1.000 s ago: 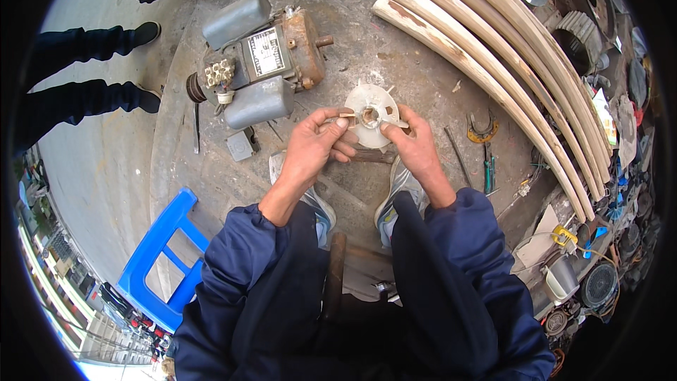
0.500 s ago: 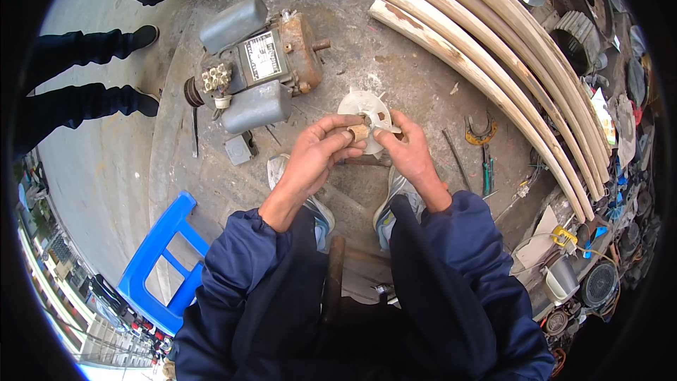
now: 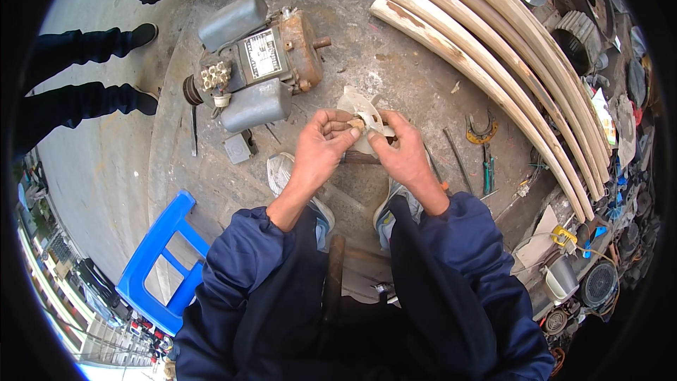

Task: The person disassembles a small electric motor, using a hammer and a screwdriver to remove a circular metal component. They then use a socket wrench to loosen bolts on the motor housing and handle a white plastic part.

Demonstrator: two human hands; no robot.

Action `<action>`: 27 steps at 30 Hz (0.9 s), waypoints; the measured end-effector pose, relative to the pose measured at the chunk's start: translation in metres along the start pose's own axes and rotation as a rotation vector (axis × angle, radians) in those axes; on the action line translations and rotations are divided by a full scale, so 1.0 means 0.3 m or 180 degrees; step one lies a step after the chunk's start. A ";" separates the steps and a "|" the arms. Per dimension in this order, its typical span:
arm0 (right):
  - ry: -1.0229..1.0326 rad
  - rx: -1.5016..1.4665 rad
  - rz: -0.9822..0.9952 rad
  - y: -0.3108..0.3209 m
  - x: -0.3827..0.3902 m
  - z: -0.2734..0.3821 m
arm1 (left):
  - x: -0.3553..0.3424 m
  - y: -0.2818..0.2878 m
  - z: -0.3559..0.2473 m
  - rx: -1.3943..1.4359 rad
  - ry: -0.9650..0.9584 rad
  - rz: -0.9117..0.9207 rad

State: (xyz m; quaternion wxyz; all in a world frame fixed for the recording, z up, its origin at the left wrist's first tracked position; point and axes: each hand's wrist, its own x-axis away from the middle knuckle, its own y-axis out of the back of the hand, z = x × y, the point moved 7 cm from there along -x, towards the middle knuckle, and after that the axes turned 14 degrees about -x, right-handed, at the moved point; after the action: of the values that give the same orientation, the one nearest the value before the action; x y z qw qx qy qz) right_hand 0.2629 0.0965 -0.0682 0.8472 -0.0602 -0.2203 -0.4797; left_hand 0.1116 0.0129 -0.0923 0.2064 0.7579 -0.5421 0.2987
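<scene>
Between my hands is a white plastic fan wheel (image 3: 348, 101) with thin blades, tilted above the ground. My right hand (image 3: 405, 148) grips its right side between thumb and fingers. My left hand (image 3: 322, 144) is closed in a pinch on a small tan piece (image 3: 357, 125), held against the middle of the fan wheel. Whether that piece is wood or folded sandpaper I cannot tell; the fingers hide part of it. Beyond my left hand lies an electric motor (image 3: 300, 53), its end rusty and its shaft bare, with two grey cylindrical housings (image 3: 255, 107) on its body.
Several long wooden poles (image 3: 451, 35) lie at the right. Nearer are a yellow horseshoe-shaped part (image 3: 482, 134), a teal-handled tool (image 3: 488, 175) and a thin rod (image 3: 458, 159). A grey box (image 3: 238, 148) lies left, near a blue plastic chair (image 3: 159, 268). Another person's legs (image 3: 92, 102) stand far left.
The fan wheel has tilted and turned in my hands. My left hand has brought the tan piece closer to its centre, and my right fingers have shifted slightly nearer.
</scene>
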 end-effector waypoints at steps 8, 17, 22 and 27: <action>-0.0003 0.0085 -0.0073 -0.006 0.001 0.007 | 0.002 -0.005 -0.004 0.0116 -0.0071 -0.0121; 0.0143 0.0160 0.0033 -0.017 0.004 0.024 | 0.000 -0.004 0.001 0.0021 -0.0123 -0.0241; 0.0102 0.0183 0.0035 -0.020 0.007 0.039 | -0.002 -0.006 0.006 0.0049 -0.0093 -0.0247; 0.0252 0.0231 0.0029 -0.030 0.008 0.047 | -0.003 -0.012 0.021 0.0009 -0.0029 -0.0312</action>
State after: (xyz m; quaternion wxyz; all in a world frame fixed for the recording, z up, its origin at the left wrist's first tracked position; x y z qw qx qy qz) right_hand 0.2520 0.0944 -0.0555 0.8590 -0.0114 -0.2037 -0.4696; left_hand 0.1162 0.0107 -0.0975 0.2173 0.7851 -0.5048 0.2855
